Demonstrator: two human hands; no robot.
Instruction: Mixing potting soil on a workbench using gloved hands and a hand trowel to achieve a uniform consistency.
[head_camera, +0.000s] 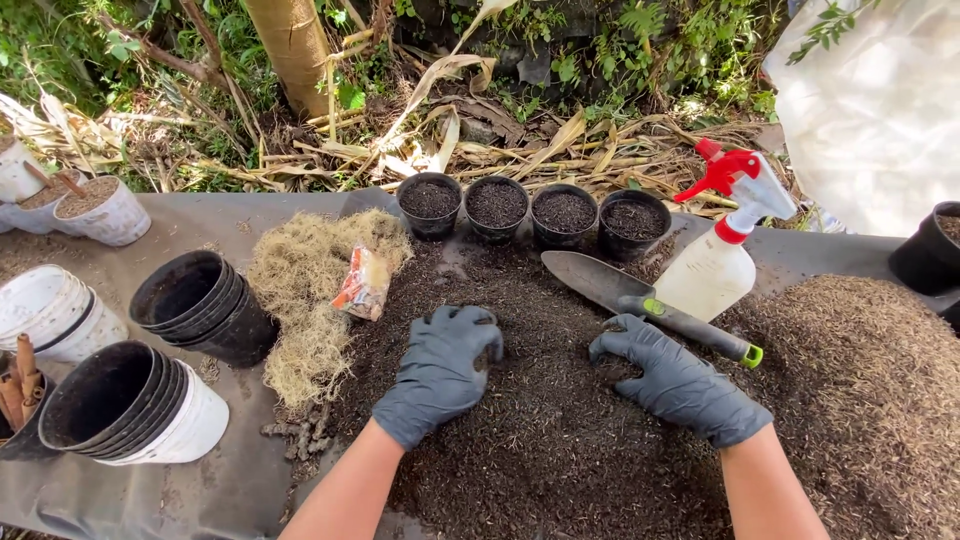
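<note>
My left hand (440, 365) wears a dark grey glove and rests palm down on a wide heap of dark soil (545, 430), fingers curled into it. My right hand (675, 380), gloved the same, lies flat on the soil with its fingers spread, fingertips close to the handle of a metal trowel (640, 300). The trowel lies on the soil, blade pointing left, and neither hand grips it. Several small black pots (530, 210) filled with soil stand in a row just beyond the heap.
A white spray bottle (715, 255) with a red trigger stands behind the trowel. Dry fibrous moss (305, 290) and a small packet (362, 283) lie left of the soil. Stacked black and white pots (190, 310) lie at left. A mound of brown husks (860, 400) rises at right.
</note>
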